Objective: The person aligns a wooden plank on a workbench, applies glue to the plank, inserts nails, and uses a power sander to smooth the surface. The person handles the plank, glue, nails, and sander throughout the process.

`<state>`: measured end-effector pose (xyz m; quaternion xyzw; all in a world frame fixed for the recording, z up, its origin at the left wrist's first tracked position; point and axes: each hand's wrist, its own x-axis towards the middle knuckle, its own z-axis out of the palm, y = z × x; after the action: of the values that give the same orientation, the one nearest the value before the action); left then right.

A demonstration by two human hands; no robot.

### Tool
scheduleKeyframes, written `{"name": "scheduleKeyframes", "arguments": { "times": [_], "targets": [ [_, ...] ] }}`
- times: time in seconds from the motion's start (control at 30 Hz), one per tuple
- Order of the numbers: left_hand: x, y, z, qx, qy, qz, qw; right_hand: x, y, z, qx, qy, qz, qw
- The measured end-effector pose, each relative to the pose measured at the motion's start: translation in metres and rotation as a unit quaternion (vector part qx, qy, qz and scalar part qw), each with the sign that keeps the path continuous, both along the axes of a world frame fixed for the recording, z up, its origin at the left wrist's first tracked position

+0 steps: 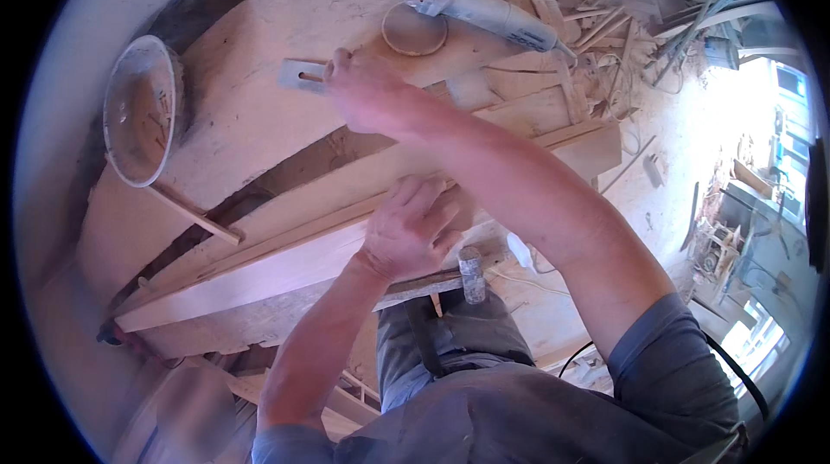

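Observation:
My right hand [367, 90] reaches over the far side of the workbench [251, 40], its fingers closed on a flat, slotted metal plane blade [298, 75]. The blade's free end points left, just above the dusty bench top. My left hand [411, 226] rests on a long, pale wooden beam [251, 269] at the near side of the bench. Its fingers are loosely bent and apart, with nothing seen in them. The undersides of the left fingertips are hidden.
A white bucket [164, 109] stands at left, beside a wooden stick [194, 213]. Beyond my right hand lie a power tool with a round pad [497, 19] and a shallow round dish [415, 30]. Scrap wood [605, 27] is heaped far right. A cylindrical piece [471, 274] juts out near my waist.

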<state>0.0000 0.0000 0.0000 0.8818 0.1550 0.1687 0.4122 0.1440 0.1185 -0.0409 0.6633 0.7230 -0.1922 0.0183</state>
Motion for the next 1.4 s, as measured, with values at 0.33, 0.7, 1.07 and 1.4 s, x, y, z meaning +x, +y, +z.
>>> {"name": "scheduleKeyframes", "arguments": {
  "times": [0.33,0.7,1.07,1.4],
  "targets": [
    [-0.006,0.010,-0.007,-0.013,-0.049,0.020,0.999,0.050,-0.024,0.037,-0.241,0.326,-0.208,0.890],
    [-0.001,0.009,-0.009,-0.042,-0.074,0.048,0.995,0.075,-0.128,0.090,-0.113,0.313,-0.358,0.872],
    [0.001,0.004,-0.013,-0.068,-0.068,0.086,0.992,0.051,-0.135,0.078,-0.114,0.232,-0.322,0.911],
    [0.013,-0.073,0.018,-0.001,0.105,0.161,0.981,0.060,-0.132,0.073,-0.180,0.300,-0.349,0.869]
  ]
}}
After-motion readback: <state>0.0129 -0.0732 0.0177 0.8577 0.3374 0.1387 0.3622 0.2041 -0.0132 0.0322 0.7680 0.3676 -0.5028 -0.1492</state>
